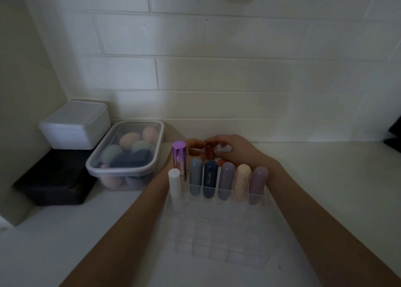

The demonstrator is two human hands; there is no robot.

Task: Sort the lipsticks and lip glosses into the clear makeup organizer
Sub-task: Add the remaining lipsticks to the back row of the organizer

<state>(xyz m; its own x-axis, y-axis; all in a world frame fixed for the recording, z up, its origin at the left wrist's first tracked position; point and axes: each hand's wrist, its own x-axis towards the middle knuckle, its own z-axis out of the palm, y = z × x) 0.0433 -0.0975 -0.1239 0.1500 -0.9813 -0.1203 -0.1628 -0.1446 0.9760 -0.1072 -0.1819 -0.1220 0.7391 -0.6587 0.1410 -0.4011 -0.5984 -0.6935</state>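
Note:
A clear makeup organizer (217, 232) sits on the white counter in front of me. Its far row holds a white tube (175, 183), a tall purple tube (179, 158), and blue-grey (195, 176), navy (211, 178), lilac (226, 180), cream (243, 181) and pale purple (258, 183) capsule-shaped lipsticks. Both hands reach behind that row. My right hand (234, 149) pinches a small reddish-brown lip product (209, 152) at its top. My left hand (195, 149) is partly hidden by the purple tube, its fingers touching the same item. Another red item (221, 162) lies just behind the row.
A lidded clear tub of makeup sponges (128, 154) stands left of the organizer. Further left, a white box (73, 126) rests on a black tray (54, 178). A tiled wall runs close behind. A dark object (393, 137) sits at the right edge.

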